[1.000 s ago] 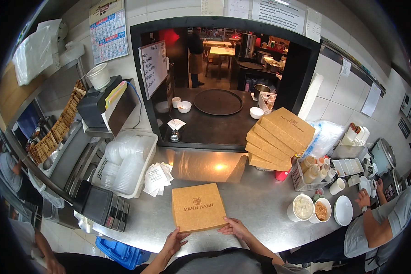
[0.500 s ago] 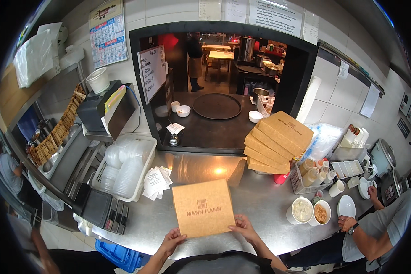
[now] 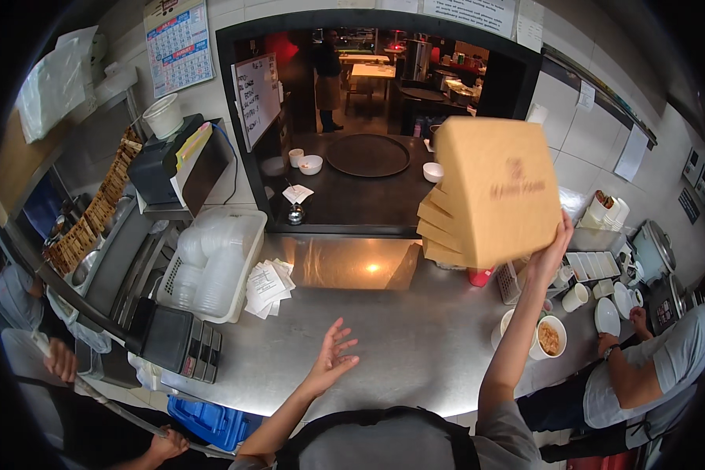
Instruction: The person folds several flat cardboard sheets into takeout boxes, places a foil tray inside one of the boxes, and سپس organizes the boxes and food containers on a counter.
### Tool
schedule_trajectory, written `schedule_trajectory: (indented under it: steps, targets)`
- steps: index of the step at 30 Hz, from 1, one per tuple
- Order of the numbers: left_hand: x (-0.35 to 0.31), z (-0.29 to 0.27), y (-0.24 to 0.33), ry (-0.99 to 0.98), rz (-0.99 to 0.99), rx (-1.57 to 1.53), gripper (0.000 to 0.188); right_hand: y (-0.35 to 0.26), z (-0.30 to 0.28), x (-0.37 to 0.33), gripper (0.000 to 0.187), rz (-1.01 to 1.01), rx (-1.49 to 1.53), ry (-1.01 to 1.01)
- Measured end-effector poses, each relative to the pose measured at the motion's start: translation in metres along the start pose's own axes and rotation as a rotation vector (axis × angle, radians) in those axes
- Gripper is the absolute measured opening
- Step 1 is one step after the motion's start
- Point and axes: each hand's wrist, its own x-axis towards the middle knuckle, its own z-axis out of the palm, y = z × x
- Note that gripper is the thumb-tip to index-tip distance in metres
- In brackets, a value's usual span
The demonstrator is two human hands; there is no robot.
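Observation:
My right hand [image 3: 554, 244] grips the lower right edge of a brown cardboard takeout box [image 3: 503, 192], raised over the counter's far right part and slightly blurred by motion. Behind it, the edges of several more brown boxes [image 3: 440, 227] show in a stack; the raised box hides the rest, and I cannot tell whether it touches them. Above the counter's front middle, my left hand [image 3: 333, 363] is open, fingers spread, holding nothing. Bare steel counter [image 3: 399, 337] lies around it.
A white basket of clear plastic containers [image 3: 239, 309] and paper slips [image 3: 269, 287] sit to the left. At right stands a tub of orange-brown food [image 3: 549, 338]. A co-worker there holds a white dish [image 3: 607, 315]; another person at lower left grips a pole [image 3: 117, 407].
The box has gone from the front middle up and right, in front of the stack. My left hand has let go of it. The person at lower left now shows hands on a pole.

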Motion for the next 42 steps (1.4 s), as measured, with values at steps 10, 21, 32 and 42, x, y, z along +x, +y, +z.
schedule_trajectory:
  steps: [10, 21, 32, 42]
  targets:
    - [-0.036, -0.036, -0.035, 0.220, -0.099, -0.092, 0.071, 0.088, -0.038, 0.071, 0.044, -0.024, -0.443, 0.037]
    - [-0.043, -0.035, -0.048, 0.254, -0.092, -0.096, 0.059, 0.093, -0.194, -0.022, 0.058, -0.206, -1.129, 0.490]
    - [-0.043, -0.035, -0.062, 0.298, -0.263, -0.151, 0.052, 0.119, -0.318, -0.138, 0.066, 0.134, -1.098, 0.607]
    - [-0.024, -0.019, -0.048, 0.183, -0.220, -0.057, 0.049, 0.090, -0.327, -0.116, 0.072, 0.177, -0.963, 0.823]
